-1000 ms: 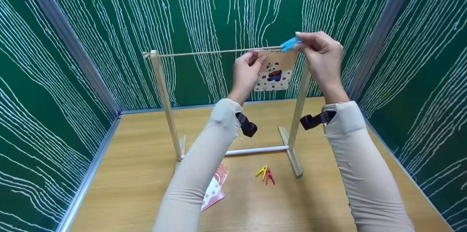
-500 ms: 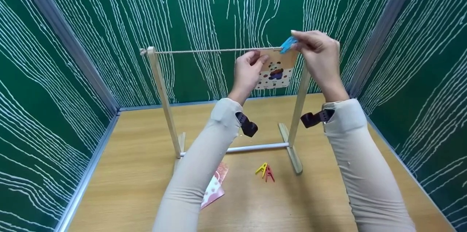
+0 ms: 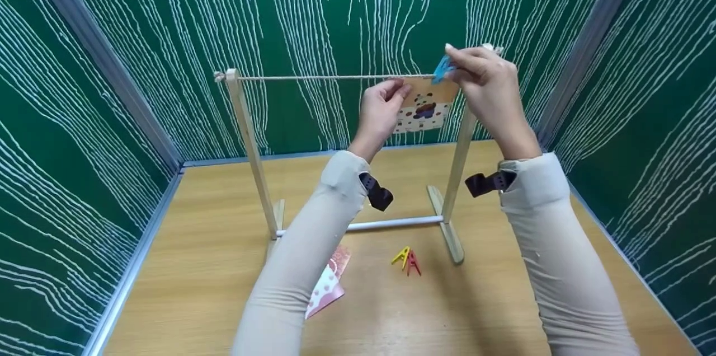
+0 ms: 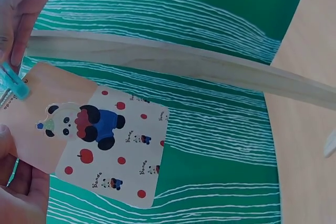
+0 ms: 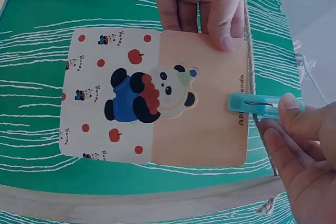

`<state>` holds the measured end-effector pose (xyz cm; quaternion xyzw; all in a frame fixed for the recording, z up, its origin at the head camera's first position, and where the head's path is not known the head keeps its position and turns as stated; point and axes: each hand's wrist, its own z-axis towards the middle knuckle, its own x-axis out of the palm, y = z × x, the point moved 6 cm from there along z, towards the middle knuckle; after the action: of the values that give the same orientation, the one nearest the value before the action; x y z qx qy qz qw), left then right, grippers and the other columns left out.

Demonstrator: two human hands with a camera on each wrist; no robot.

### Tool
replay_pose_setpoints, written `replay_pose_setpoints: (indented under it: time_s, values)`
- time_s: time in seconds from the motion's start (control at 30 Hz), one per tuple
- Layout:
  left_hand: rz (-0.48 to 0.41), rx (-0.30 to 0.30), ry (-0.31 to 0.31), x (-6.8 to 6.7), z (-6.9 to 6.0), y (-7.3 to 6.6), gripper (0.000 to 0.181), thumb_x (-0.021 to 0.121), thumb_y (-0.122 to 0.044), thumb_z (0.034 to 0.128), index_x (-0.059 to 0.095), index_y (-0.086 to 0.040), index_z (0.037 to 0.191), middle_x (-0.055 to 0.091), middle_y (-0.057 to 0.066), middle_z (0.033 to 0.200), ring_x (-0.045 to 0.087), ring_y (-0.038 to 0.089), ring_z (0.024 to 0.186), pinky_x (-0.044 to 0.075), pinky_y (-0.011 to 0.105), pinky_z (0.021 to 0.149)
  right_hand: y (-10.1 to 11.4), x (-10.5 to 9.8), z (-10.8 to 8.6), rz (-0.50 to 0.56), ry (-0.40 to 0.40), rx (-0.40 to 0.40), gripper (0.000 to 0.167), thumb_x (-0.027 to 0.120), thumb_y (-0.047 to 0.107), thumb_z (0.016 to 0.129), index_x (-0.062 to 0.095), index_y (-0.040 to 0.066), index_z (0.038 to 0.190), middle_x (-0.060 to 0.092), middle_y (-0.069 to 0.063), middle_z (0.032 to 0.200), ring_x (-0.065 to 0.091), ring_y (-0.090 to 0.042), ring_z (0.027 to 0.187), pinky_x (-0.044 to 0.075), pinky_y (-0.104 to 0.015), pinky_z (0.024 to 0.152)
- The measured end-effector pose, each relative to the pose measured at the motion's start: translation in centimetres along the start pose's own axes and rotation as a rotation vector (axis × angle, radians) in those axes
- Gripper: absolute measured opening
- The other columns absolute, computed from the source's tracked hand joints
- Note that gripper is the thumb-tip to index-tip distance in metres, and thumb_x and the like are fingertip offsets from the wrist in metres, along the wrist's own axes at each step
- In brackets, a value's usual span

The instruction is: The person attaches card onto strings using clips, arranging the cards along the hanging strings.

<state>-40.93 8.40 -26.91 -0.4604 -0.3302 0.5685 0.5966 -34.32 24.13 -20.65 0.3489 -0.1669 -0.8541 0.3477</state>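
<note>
A card with a panda picture (image 5: 173,93) hangs at the rope (image 3: 324,78), its top edge against it. My left hand (image 3: 383,109) pinches the card near its upper left corner, thumb in front and fingers behind. Between thumb and fingers, my right hand (image 3: 492,93) holds a blue clothespin (image 5: 257,104). In the right wrist view the clothespin's jaws lie over the card's top edge and the rope, near the middle of that edge. The left wrist view shows the same clothespin (image 4: 14,81) at the card's top.
The rope spans two wooden posts (image 3: 249,149), joined low down by a white bar (image 3: 394,224). On the wooden table (image 3: 196,266) lie a yellow clothespin (image 3: 401,257) and a red clothespin (image 3: 413,262). Pink-and-white cards (image 3: 327,291) lie partly behind the left sleeve. Green walls (image 3: 313,14) stand around.
The blue clothespin has tilted from nearly level to steeper at the rope, turned by my right hand. My left hand keeps its hold on the card.
</note>
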Motion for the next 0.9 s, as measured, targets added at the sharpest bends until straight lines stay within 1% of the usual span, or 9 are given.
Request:
replay_pose_setpoints:
  time_s: [0.07,0.17,0.27,0.4,0.6,0.77,0.9]
  values:
    - [0.006,-0.003,0.015,-0.1,-0.1,-0.2,0.026,0.054,-0.017,0.0974,0.066,-0.007,0.119,0.069,0.005,0.116,0.063,0.012,0.101,0.05,0.019,0.09,0.1,0.0,0.0,0.005,0.015,0.009,0.036,0.061,0.009,0.093,0.06,0.018,0.127,0.066,-0.008,0.117,0.062,-0.018,0.106,0.05,-0.017,0.089]
    - [0.006,0.016,0.033,-0.2,-0.3,-0.5,0.028,0.052,-0.018,0.0988,0.065,-0.01,0.123,0.067,0.004,0.12,0.061,0.013,0.105,0.049,0.021,0.093,0.2,0.0,0.0,0.022,0.023,0.009,0.039,0.059,0.008,0.094,0.057,0.019,0.131,0.064,-0.009,0.119,0.061,-0.019,0.107,0.049,-0.019,0.092]
    - [0.005,0.029,0.045,-0.3,-0.6,-0.8,0.031,0.05,-0.021,0.0999,0.062,-0.014,0.127,0.064,0.003,0.124,0.06,0.013,0.11,0.049,0.023,0.095,0.1,0.0,-0.1,0.053,0.017,0.001,0.042,0.058,0.008,0.094,0.054,0.022,0.134,0.064,-0.009,0.121,0.061,-0.02,0.11,0.048,-0.02,0.095]
    - [0.013,0.026,0.045,-0.6,-1.0,-0.9,0.035,0.049,-0.023,0.1007,0.057,-0.016,0.133,0.061,0.002,0.131,0.057,0.012,0.116,0.047,0.022,0.097,0.0,0.0,-0.2,0.097,0.005,-0.004,0.045,0.057,0.009,0.094,0.051,0.024,0.137,0.064,-0.01,0.122,0.062,-0.021,0.112,0.047,-0.021,0.097]
    - [0.019,0.046,0.051,-1.4,-1.5,-0.5,0.037,0.047,-0.021,0.1017,0.052,-0.016,0.138,0.053,0.0,0.141,0.052,0.01,0.125,0.043,0.018,0.1,-0.2,0.1,-0.7,0.165,-0.005,-0.012,0.048,0.059,0.011,0.094,0.049,0.023,0.139,0.062,-0.01,0.127,0.061,-0.017,0.114,0.046,-0.021,0.099]
    - [0.029,0.075,0.071,-2.0,-2.0,0.0,0.04,0.047,-0.02,0.1018,0.047,-0.017,0.142,0.049,-0.001,0.145,0.048,0.01,0.131,0.039,0.02,0.105,-0.5,0.3,-1.4,0.238,-0.03,-0.047,0.046,0.06,0.012,0.094,0.05,0.017,0.139,0.063,-0.006,0.127,0.061,-0.017,0.115,0.045,-0.024,0.101]
    - [0.06,0.077,0.09,-2.4,-2.6,0.6,0.042,0.047,-0.023,0.1017,0.044,-0.019,0.144,0.048,0.0,0.146,0.047,0.011,0.132,0.039,0.023,0.107,-0.8,0.4,-2.2,0.264,-0.062,-0.048,0.044,0.06,0.014,0.094,0.052,0.016,0.138,0.063,-0.003,0.129,0.061,-0.017,0.116,0.045,-0.024,0.1]
